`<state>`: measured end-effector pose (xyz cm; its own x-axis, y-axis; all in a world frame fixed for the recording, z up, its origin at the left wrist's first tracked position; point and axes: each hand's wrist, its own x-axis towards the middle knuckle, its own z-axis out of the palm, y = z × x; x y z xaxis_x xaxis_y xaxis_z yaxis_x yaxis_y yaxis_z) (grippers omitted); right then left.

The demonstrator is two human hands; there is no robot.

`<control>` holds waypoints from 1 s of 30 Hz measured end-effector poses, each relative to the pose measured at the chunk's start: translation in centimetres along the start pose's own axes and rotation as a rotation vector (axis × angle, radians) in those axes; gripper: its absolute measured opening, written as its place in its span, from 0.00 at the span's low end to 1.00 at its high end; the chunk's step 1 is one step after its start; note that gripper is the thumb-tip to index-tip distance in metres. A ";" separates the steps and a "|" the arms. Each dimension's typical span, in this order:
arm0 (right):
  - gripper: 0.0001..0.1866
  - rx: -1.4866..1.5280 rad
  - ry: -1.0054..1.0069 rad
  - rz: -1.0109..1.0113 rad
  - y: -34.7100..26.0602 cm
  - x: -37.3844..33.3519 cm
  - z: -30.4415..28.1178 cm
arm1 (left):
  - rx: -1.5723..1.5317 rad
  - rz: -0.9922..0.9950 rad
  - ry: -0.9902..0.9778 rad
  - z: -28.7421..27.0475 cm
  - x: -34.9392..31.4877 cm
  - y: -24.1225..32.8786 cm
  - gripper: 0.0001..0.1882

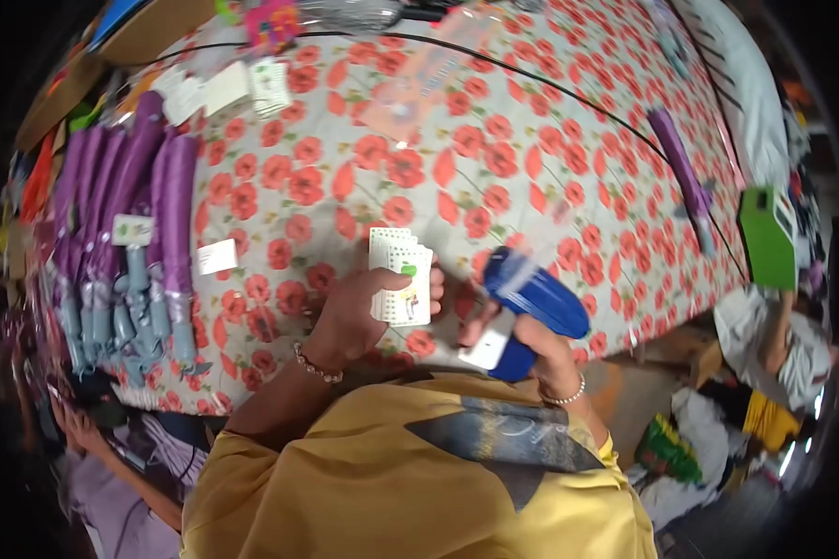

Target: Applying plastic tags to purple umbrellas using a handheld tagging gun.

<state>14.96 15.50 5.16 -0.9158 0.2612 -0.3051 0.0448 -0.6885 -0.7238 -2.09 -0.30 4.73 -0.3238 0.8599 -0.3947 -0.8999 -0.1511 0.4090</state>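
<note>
My left hand grips a fanned stack of small printed cards, its thumb pressed on the top one, which has green and coloured pictures. Beside it, my right hand is closed on a white card. A shiny blue object with rounded ends and a pale band across it lies against that hand and seems held in it too. Its kind cannot be made out, and part of it is hidden behind the fingers. The right fingertips are slightly blurred.
Purple items with grey handles lie bundled at the left, a white card beside them. More cards rest far left. A black cable crosses the flowered tablecloth. Another purple item and a green box are right. Another person's arm shows lower left.
</note>
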 end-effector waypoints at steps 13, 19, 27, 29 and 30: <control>0.10 -0.207 0.092 0.008 1.0 -1.6 -0.5 | 0.677 0.278 0.279 1.2 2.1 -4.1 0.10; 0.10 -0.150 0.073 -0.011 1.6 -1.5 -0.8 | 0.778 0.287 0.265 1.0 2.3 -4.7 0.10; 0.10 -0.084 0.097 0.022 2.5 -1.1 -1.6 | 0.869 0.330 0.431 1.4 1.9 -4.4 0.14; 0.13 -0.102 0.299 0.130 3.2 -1.8 -2.5 | 0.891 0.333 0.418 1.3 2.1 -4.3 0.15; 0.16 -0.122 0.349 0.123 3.0 -1.6 -2.0 | 1.007 0.277 0.447 1.8 1.7 -3.7 0.17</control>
<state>17.35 14.36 2.28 -0.7105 0.4107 -0.5714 0.2126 -0.6487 -0.7307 1.18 2.64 4.03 -0.7316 0.5766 -0.3636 -0.2026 0.3253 0.9236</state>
